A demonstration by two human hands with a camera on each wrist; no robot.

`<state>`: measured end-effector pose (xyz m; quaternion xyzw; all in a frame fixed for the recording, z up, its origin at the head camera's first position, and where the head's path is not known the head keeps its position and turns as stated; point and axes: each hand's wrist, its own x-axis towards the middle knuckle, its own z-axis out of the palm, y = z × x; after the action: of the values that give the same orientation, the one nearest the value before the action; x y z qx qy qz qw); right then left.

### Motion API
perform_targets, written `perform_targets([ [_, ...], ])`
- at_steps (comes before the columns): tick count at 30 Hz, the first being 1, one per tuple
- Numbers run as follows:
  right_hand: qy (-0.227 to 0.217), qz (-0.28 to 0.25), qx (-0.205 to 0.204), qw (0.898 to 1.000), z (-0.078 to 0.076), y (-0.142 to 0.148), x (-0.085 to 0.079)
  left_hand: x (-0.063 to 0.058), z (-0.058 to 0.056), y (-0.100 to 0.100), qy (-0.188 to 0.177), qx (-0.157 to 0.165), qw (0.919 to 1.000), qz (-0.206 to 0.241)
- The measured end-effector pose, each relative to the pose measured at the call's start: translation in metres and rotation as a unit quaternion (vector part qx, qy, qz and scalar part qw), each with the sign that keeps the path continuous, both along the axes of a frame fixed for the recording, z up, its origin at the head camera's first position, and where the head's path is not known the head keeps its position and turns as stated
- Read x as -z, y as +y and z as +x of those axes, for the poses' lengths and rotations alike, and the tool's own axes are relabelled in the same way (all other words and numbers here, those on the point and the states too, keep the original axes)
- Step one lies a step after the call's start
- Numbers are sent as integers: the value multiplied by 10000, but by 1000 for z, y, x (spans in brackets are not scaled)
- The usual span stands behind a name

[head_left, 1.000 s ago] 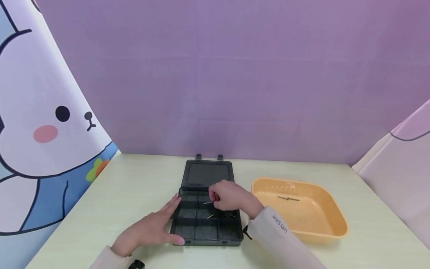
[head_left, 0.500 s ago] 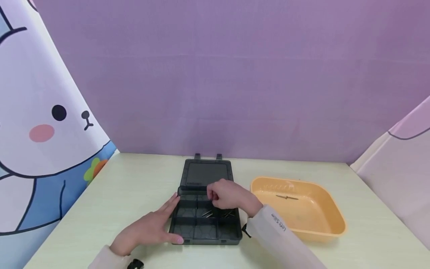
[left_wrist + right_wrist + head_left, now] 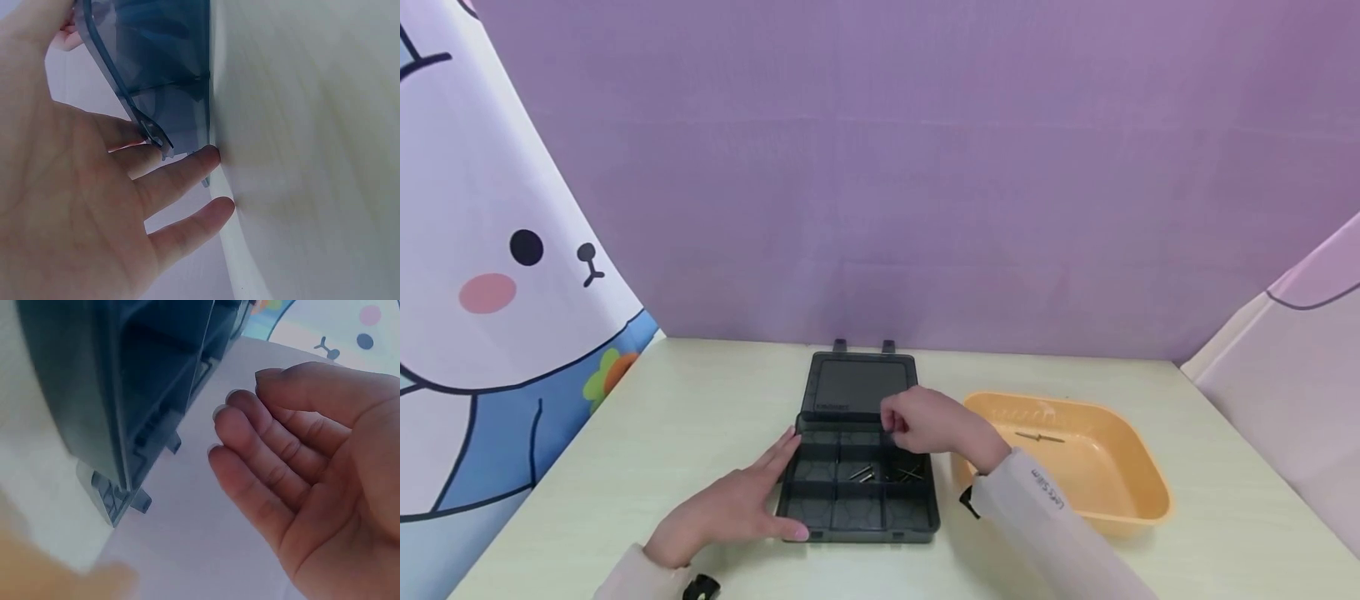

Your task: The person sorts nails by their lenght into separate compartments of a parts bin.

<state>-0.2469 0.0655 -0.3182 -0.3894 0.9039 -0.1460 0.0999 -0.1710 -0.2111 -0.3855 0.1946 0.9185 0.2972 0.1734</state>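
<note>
A dark, see-through compartment box (image 3: 859, 536) stands on the table with its lid (image 3: 861, 383) folded back. My left hand (image 3: 730, 517) steadies the box's left side, fingers extended along the edge and thumb at the front corner. Over the right back compartments hovers my right hand (image 3: 932, 423), fingers loosely bent. The right wrist view shows nothing between its thumb and fingers (image 3: 240, 472). Two thin metal pieces (image 3: 862, 473), like screws or nails, lie in the middle compartment. Several more metal pieces (image 3: 910, 473) cross each other in the compartment to its right.
A yellow plastic tray (image 3: 1138, 500) stands right of the box, partly behind the right forearm. Thin pointed metal pieces (image 3: 1039, 437) lie in it. A purple cloth backdrop (image 3: 880, 183) rises along the table's (image 3: 722, 392) back edge.
My right hand let go of a thin metal piece, which now lies beside another in the middle compartment. The hand then moved right. The left hand stays on the box.
</note>
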Motion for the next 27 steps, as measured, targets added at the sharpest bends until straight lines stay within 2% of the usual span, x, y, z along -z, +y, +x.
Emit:
perform_targets([
  [15,389,164,369,9984,-4,45,-26,0,-1,0,8,-17,10000,60],
  [27,425,95,613,9972,-19,112,-19,-1,-2,1,113,-4,9999,-17],
])
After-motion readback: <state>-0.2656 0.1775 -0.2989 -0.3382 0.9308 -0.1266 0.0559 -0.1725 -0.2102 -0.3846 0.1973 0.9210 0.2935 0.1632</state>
